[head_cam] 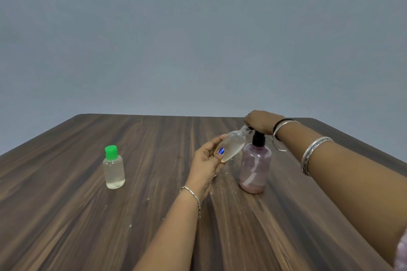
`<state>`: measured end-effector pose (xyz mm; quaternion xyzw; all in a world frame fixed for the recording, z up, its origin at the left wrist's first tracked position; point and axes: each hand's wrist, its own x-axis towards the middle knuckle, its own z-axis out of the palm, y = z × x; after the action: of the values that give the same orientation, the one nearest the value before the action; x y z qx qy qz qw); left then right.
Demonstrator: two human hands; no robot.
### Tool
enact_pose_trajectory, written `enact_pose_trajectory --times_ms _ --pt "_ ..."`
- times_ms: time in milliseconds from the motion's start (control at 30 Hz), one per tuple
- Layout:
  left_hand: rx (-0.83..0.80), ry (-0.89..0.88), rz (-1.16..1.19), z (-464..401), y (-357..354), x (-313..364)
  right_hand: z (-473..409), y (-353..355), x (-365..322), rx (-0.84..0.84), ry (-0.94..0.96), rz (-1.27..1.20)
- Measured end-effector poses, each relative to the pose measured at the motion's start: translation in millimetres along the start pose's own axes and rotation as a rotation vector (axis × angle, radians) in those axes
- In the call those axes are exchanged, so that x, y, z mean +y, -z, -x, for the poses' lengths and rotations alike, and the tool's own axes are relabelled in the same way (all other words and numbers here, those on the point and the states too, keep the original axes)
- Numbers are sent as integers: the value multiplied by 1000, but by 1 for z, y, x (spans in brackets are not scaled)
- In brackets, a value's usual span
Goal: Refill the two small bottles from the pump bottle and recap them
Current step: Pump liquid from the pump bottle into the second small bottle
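A pink translucent pump bottle (255, 167) with a black pump neck stands upright right of the table's middle. My right hand (261, 124) lies on top of its pump head and covers it. My left hand (208, 160) holds a small clear bottle (234, 145), uncapped and tilted, with its open neck up against the pump spout. A little liquid shows in it. A second small clear bottle (114, 169) with a green cap stands upright on the left, apart from both hands.
Everything rests on a dark wood-grain table (88, 215) whose far edge meets a plain grey wall. Small pale specks dot the tabletop near my left wrist. The cap of the held bottle is not in sight.
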<state>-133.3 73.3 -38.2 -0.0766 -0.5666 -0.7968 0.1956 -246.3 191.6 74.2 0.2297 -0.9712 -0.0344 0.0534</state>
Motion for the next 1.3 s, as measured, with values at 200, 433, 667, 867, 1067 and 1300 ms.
enact_pose_trajectory --times_ms 200,433,667,867,1067,1300 --pt "1 0 9 -1 -1 0 -6 6 5 -7 43 -148" --pt "19 7 -17 1 0 1 -4 7 4 -32 71 -117" --pt "10 7 -6 1 1 2 0 7 0 -12 137 97" --pt "-9 4 3 1 -1 2 2 8 -2 -14 121 145" --pt "5 5 1 2 -1 2 4 2 -2 -3 76 71" --pt "8 13 17 1 -2 3 -7 10 8 -34 73 -129"
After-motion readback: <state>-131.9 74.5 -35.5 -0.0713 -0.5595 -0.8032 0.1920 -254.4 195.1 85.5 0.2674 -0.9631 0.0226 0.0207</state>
